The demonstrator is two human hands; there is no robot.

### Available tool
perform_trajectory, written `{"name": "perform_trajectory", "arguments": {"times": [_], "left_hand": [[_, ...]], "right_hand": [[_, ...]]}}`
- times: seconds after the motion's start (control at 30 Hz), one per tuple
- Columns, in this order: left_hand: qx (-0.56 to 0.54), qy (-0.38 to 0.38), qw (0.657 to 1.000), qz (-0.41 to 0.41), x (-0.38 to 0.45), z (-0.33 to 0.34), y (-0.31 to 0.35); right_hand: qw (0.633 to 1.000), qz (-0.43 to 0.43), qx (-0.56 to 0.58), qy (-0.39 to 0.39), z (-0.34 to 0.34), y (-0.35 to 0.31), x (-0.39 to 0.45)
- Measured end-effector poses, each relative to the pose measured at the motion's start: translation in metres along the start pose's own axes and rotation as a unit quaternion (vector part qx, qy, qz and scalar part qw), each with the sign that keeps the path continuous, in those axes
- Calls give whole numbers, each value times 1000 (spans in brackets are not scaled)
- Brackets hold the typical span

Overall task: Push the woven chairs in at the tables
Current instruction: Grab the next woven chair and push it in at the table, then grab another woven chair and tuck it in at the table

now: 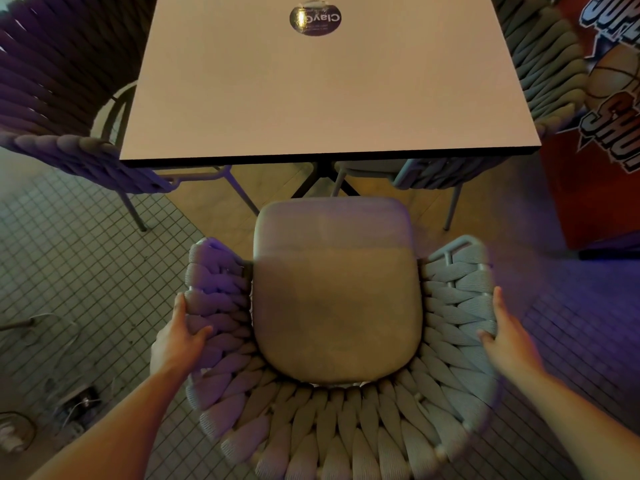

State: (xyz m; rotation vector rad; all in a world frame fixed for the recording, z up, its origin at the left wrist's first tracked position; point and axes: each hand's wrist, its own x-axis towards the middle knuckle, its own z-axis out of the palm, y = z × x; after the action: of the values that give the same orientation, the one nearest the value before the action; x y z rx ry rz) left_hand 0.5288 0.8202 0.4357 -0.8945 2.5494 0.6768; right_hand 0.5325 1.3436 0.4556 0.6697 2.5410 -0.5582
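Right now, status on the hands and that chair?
Left hand and right hand gripping the woven chair by its sides. Seat cushion short of the table edge, not yet in. Table pedestal ahead, path otherwise open.

Both forearms are bare, with no sleeves in view. The left hand [176, 344] and right hand [509, 337] wear no gloves, rings or watches.

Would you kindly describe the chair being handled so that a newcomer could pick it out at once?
Start from the pale square table bearing a round dark sticker. The woven chair stands at its near edge, seat cushion short of the tabletop. Unlike the chairs at the table's two sides, it is gripped by the left hand and right hand.
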Motion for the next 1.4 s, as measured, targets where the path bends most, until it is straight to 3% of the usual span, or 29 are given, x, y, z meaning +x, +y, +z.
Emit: {"name": "perform_trajectory", "arguments": {"times": [0.27,0.4,0.5,0.6,0.8,0.97,1.1,1.27,1.4], "left_hand": [[-23,-15,1000,9,-2,-5,-1],[-17,-22,999,47,-10,-22,9],[-37,-22,997,64,-9,-41,5],[-34,-26,996,79,9,-65,-14],[-32,-40,993,108,89,-139,-110],[-54,-23,997,59,166,-255,-202],[-77,14,997,20,204,-332,-241],[-99,-28,995,0,256,-403,-264],[-114,-11,993,6,331,-464,-265]], "right_hand": [[999,27,32,-2,0,-4,-1],[997,7,13,79,4,-37,-18],[999,-28,41,15,19,-90,-35],[995,-74,24,-57,48,-166,-48],[981,-175,60,-56,137,-345,-84],[962,-247,69,-96,202,-503,-131],[940,-317,32,-124,222,-610,-132],[920,-371,51,-113,225,-730,-115],[918,-377,70,-98,228,-820,-77]]}}
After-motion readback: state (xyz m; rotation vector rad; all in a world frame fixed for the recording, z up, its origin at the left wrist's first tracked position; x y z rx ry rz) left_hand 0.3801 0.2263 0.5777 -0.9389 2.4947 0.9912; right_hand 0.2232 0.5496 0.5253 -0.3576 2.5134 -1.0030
